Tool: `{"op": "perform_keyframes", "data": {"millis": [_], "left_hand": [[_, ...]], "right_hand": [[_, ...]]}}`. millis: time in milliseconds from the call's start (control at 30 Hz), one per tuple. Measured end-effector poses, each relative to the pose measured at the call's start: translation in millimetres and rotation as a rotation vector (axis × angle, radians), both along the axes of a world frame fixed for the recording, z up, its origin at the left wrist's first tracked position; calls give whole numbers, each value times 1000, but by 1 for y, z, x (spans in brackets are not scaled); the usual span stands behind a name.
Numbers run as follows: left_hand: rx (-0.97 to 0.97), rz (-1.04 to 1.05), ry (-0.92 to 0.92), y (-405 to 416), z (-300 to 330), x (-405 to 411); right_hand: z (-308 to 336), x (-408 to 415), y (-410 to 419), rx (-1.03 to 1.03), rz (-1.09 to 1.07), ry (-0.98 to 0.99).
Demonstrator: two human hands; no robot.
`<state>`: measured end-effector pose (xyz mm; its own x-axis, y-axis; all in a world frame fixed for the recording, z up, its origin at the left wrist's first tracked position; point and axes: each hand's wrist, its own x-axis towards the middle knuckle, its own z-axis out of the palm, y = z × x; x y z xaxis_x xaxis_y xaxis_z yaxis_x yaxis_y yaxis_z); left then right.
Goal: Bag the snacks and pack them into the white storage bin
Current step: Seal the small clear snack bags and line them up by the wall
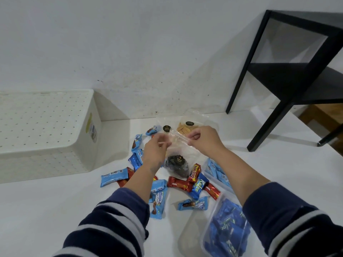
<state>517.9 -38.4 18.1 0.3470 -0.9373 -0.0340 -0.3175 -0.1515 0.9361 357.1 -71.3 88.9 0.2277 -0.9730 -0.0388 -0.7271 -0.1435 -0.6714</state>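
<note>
Snacks in blue and red wrappers (179,184) lie strewn on the white floor below the hands, and at the far left stands the white storage bin (46,130), perforated, against the wall, well apart from the pile. The left hand (155,149) pinches the left end of the mouth of a clear zip bag (179,143); the right hand (201,139) pinches the right end, fingers curled on the plastic. The bag hangs between them, its mouth running left to right, and a dark round snack pack (176,165) sits at its bottom. Behind the hands lies a clear pack of pale crackers (185,127). At lower right, two clear bags already hold blue packets (226,227). The seal looks to be the step in hand; the bin lies left of the grip, so the left hand is nearer for the carry. A black side table (289,75) stands at far right.
</note>
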Motion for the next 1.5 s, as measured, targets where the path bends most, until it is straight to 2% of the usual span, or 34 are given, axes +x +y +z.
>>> {"op": "perform_keyframes", "data": {"millis": [100,300,433,633,900,1000,1133,1233,1300,1400,1500], "left_hand": [[-54,126,-60,4,3,-9],[-50,-2,86,12,16,-22],[-49,-19,105,11,22,-21],[-4,-54,193,17,20,-20],[-32,-32,123,18,20,-23],[-107,-38,-35,21,7,-17],[58,-111,-207,21,-23,-1],[134,-262,-101,16,-39,-2],[155,-303,-124,15,-49,-8],[104,-262,-235,15,-61,-15],[34,-197,-285,15,-66,-14]], "right_hand": [[-2,0,3,38,-30,-96],[-9,6,11,125,-21,-219],[-13,8,14,152,-23,-285],[-18,6,14,103,-61,-191],[-15,13,10,59,-102,-129],[-16,11,9,72,-56,-155],[-17,5,6,177,-29,-242],[-24,3,4,186,-20,-277],[-32,0,6,177,-53,-354],[-56,-9,12,235,-263,-551],[-80,-6,17,390,-341,-499]]}}
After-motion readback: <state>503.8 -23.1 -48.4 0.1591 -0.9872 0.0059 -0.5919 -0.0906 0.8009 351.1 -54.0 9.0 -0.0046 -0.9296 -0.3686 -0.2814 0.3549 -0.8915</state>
